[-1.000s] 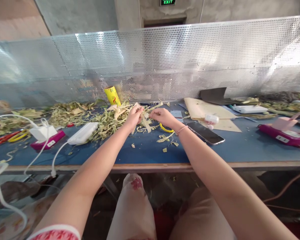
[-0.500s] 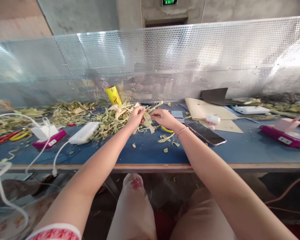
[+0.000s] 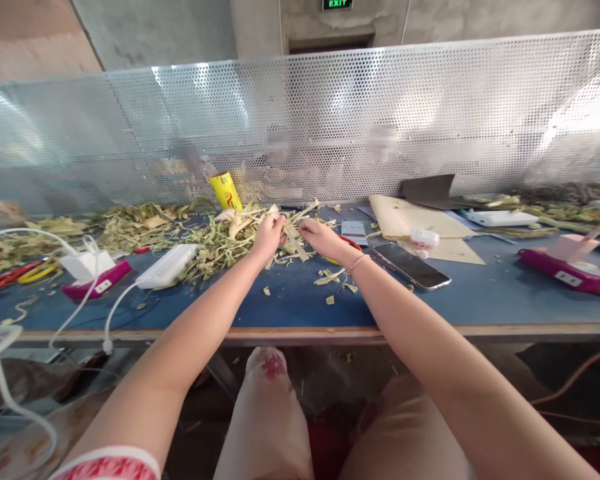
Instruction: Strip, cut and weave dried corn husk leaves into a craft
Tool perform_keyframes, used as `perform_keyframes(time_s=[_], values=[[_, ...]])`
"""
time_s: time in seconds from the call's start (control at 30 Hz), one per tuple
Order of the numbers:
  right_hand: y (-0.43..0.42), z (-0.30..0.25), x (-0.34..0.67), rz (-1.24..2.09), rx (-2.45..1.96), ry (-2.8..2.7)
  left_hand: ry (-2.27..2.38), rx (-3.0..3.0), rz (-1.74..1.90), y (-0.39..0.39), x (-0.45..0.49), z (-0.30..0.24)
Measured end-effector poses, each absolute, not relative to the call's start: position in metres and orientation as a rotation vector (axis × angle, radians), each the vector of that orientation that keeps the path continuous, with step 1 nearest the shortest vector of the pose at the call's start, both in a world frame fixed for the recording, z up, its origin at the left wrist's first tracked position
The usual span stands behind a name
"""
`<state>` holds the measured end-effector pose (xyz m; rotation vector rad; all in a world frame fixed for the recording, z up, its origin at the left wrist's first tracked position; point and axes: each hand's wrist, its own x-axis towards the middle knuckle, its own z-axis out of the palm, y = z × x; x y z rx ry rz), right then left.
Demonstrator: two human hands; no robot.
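My left hand [image 3: 270, 235] is closed, pinching a pale dried leaf strip [image 3: 294, 245] over the blue table. Close to its right, my right hand [image 3: 318, 235] has its fingers curled and pressed together, nearly touching the strip's right side. Whatever lies between those fingers is too small to make out. A heap of dried, greenish-yellow plant pieces [image 3: 215, 241] spreads out beside and behind my left hand. Under my right wrist shows a red and yellow handled tool [image 3: 334, 260], partly covered. Loose leaf scraps [image 3: 329, 276] lie on the table in front of it.
A yellow tube [image 3: 226, 192] leans behind the heap. To the left are a white power bank [image 3: 167, 265], a purple power strip [image 3: 96, 280] and white cables. On the right lie a phone [image 3: 413, 267], brown paper [image 3: 405, 217] and another purple strip [image 3: 570, 272]. A perforated metal screen [image 3: 320, 120] stands behind.
My right hand has shifted slightly left and its fingers have curled in more. More of the red handle now shows behind the right wrist. My left hand has barely moved.
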<state>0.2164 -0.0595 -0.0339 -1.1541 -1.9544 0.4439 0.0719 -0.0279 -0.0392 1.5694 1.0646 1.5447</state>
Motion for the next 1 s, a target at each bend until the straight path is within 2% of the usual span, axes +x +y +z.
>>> perform_keyframes(time_s=[0.27, 0.47, 0.63, 1.0], values=[[-0.058, -0.035, 0.214, 0.423, -1.077, -2.002, 1.187, 1.489, 1.674, -0.026, 0.068, -0.039], [-0.063, -0.031, 0.214, 0.431, -1.092, -2.01, 0.93, 1.324, 1.485, -0.04, 0.074, -0.028], [-0.061, -0.032, 0.215, 0.43, -1.106, -2.028, 0.914, 1.235, 1.41, -0.043, 0.074, -0.026], [-0.064, -0.031, 0.212, 0.464, -1.095, -2.043, 1.045, 1.302, 1.543, -0.039, 0.076, -0.031]])
